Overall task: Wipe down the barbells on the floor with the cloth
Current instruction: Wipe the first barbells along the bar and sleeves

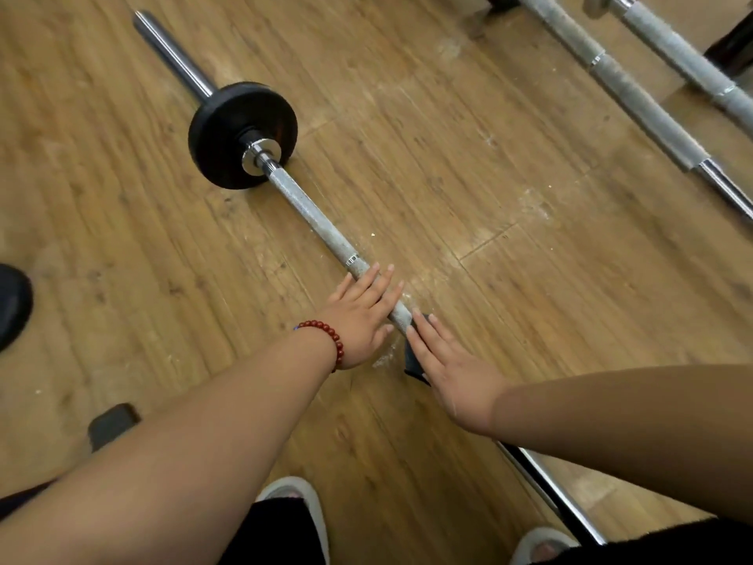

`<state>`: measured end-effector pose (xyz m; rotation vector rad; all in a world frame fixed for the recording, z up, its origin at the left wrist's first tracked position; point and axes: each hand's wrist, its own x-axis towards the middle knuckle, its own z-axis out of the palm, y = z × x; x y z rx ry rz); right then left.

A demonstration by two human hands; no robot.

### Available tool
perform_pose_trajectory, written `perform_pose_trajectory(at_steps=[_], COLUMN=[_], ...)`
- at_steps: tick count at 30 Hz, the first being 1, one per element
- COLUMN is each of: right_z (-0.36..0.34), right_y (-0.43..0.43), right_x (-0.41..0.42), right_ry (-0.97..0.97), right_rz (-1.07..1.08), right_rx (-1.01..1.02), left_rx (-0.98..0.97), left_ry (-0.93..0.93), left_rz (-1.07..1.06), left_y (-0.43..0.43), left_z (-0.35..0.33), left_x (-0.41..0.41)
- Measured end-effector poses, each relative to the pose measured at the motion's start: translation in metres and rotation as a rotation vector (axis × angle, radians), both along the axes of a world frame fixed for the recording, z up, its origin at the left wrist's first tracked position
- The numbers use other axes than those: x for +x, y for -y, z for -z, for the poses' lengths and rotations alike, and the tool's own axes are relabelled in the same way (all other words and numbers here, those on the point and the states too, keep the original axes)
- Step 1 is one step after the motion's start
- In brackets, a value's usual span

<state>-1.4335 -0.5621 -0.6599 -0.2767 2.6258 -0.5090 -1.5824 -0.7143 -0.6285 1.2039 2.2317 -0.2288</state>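
Even warm light, blurred bowed edges

The left forearm and right forearm are bare. At the wrist behind the left hand sits a bracelet of round dark-red beads, with a blue bead at one end of its visible arc. Lower down are dark trousers and white shoes with rounded toes

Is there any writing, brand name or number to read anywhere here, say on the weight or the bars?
No readable text anywhere in this view.
Black weight plate: any marking is too blurred to read.
Barbell, second bar, third bar: only knurling and chrome, no lettering visible.
Dark cloth: no label visible.
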Motion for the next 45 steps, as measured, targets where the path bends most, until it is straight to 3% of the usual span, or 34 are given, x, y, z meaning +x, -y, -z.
perform_pose_trajectory(at_steps=[6, 10, 14, 20, 25, 32, 35, 38, 41, 45], right_z=[-0.019, -0.029, -0.029, -0.024, -0.024, -0.019, -0.01, -0.002, -0.003, -0.014], right_y=[0.001, 0.016, 0.015, 0.012, 0.023, 0.024, 0.029, 0.026, 0.019, 0.025], right_x=[-0.01, -0.029, -0.029, -0.017, -0.071, -0.028, -0.066, -0.066, -0.042, -0.073], right_ry=[0.133, 0.108, 0.132, 0.195, 0.181, 0.209, 0.27, 0.266, 0.288, 0.28], right_rz=[0.069, 0.237, 0.266, 0.479, 0.603, 0.711, 0.75, 0.782, 0.843, 0.855], right_rx=[-0.028, -0.111, -0.06, -0.269, -0.371, -0.552, -0.451, -0.511, -0.529, -0.477], left_rx=[0.038, 0.067, 0.155, 0.202, 0.211, 0.189, 0.211, 0.236, 0.244, 0.267], left_ry=[0.037, 0.07, 0.084, 0.123, 0.17, 0.171, 0.094, 0.057, 0.061, 0.091], left_rz=[-0.2, -0.262, -0.396, -0.46, -0.455, -0.414, -0.391, -0.341, -0.321, -0.363], left_y=[0.006, 0.004, 0.004, 0.001, 0.009, 0.016, 0.02, 0.025, 0.03, 0.028], left_z=[-0.011, -0.015, -0.011, -0.011, -0.01, -0.017, -0.016, -0.014, -0.008, -0.003], left_x=[0.025, 0.023, 0.034, 0.036, 0.026, 0.015, 0.012, 0.01, 0.014, 0.017])
